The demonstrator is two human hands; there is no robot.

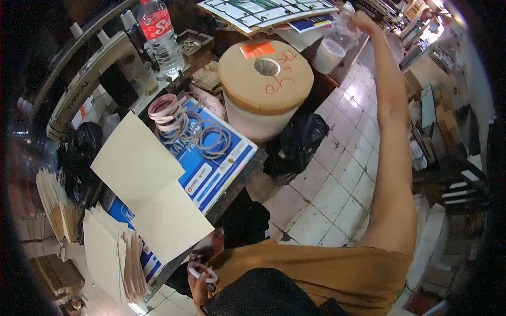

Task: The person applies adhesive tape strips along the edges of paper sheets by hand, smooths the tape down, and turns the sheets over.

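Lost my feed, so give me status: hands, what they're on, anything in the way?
Right hand stretched out to a clear bag on the far bench. Left hand low, holding a tape ring. Big paper roll beside the reach.

The right hand (352,20) reaches far out to a clear plastic bag (337,32) on the desk (337,63). The left hand (199,284) holds a small white ring (202,272) close to the body, beside cream paper sheets (153,195).

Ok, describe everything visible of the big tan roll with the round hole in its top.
The big tan roll stands on end past the blue printed board. Its flat top looks like brown card, with a round centre hole, an orange sticker and red handwriting. The side wall is paler and pinkish. A black plastic bag lies against its base. Neither hand touches it.
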